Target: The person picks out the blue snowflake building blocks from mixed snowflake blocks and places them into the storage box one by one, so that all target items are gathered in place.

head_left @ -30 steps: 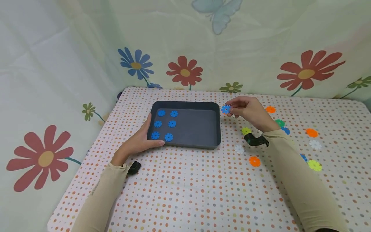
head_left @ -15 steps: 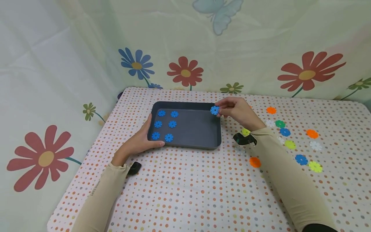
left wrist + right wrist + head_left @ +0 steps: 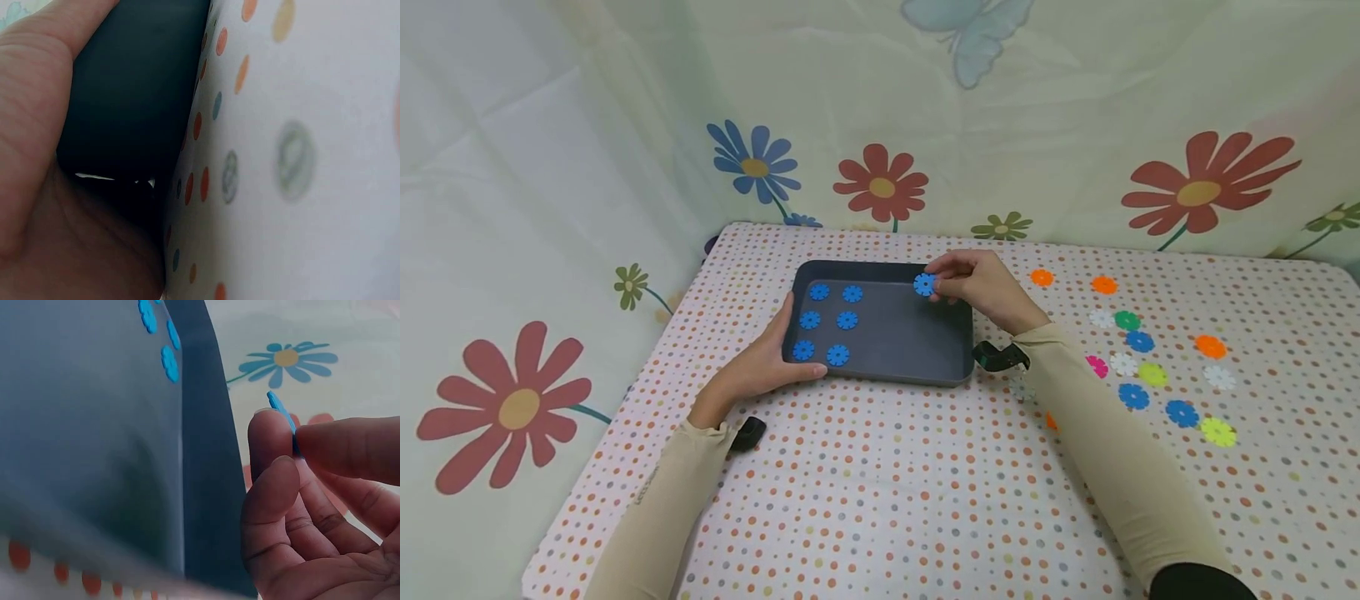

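A dark grey rectangular tray (image 3: 895, 333) lies on the table with several blue notched discs (image 3: 847, 320) in two columns on its left side. My left hand (image 3: 760, 354) holds the tray's near left corner, thumb along the front wall and fingers along the left side. In the left wrist view the palm lies close against the dark tray wall (image 3: 137, 81). Above the tray's far right part, my right hand (image 3: 981, 283) pinches another blue notched disc (image 3: 923, 285) between thumb and fingertips. The right wrist view has this disc (image 3: 281, 407) edge-on, apart from the tray.
Right of the tray, loose notched discs are scattered, among them an orange disc (image 3: 1210, 347), a green disc (image 3: 1127, 321), a yellow disc (image 3: 1217, 432) and a blue disc (image 3: 1182, 413). The right sleeve (image 3: 1097, 425) covers part of that area. A flowered curtain (image 3: 1045, 125) hangs behind the table.
My right hand has moved left with the blue disc, from beside the tray's right wall to above its inside. More loose discs show from behind the sleeve. The left hand stays put.
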The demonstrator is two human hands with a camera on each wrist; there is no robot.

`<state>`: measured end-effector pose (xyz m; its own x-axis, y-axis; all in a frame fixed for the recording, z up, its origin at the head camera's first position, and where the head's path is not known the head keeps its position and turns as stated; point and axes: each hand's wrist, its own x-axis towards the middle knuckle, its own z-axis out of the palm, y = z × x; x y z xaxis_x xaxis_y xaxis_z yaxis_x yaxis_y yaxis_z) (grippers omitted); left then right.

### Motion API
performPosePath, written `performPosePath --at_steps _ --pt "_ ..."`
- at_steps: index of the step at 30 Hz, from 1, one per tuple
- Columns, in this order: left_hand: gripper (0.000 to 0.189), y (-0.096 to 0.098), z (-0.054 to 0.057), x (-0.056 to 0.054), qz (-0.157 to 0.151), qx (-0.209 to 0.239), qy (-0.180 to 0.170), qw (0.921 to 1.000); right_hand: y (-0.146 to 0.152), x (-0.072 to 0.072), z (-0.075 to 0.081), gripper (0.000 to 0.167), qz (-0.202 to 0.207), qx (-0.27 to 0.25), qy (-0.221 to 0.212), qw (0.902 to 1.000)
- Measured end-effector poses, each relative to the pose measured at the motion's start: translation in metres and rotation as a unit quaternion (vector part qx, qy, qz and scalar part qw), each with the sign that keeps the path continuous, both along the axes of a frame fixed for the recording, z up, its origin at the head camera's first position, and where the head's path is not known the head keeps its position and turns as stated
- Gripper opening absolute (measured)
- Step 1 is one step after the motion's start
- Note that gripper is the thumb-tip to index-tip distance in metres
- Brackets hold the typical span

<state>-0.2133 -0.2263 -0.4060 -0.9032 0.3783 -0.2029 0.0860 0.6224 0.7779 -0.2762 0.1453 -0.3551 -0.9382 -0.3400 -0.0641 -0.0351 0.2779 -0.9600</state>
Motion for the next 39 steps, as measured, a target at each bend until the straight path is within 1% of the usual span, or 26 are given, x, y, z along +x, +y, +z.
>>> performPosePath --at_steps 8,13,20,24,28,33,39 --pt "0.135 0.000 0.000 0.002 -0.001 0.001 -0.004 1.0000 -0.020 -0.006 -0.006 0.028 -0.005 -0.011 -0.005 0.9999" --pt "0.134 0.000 0.000 0.000 -0.002 0.003 -0.002 1.0000 -0.031 -0.009 -0.008 0.026 -0.010 -0.026 -0.001 0.9996" --pt "0.134 0.002 0.001 -0.001 0.001 0.003 -0.004 1.0000 -0.047 -0.010 -0.009 0.025 -0.020 -0.027 0.004 0.9994" --pt "0.134 0.001 0.002 0.000 0.005 -0.001 -0.004 1.0000 -0.057 -0.012 -0.011 0.025 -0.013 -0.025 0.004 0.9996" --pt "0.135 0.000 -0.001 -0.001 0.005 0.000 -0.003 1.0000 -0.064 -0.015 -0.012 0.024 -0.009 -0.026 0.006 0.9996" --pt "0.135 0.000 -0.001 -0.001 0.004 0.003 -0.005 1.0000 -0.070 -0.019 -0.014 0.024 -0.018 -0.025 0.000 0.9995" --pt "0.134 0.000 0.000 0.000 0.002 -0.004 -0.001 1.0000 -0.075 -0.022 -0.018 0.022 -0.036 -0.009 -0.023 0.9990"
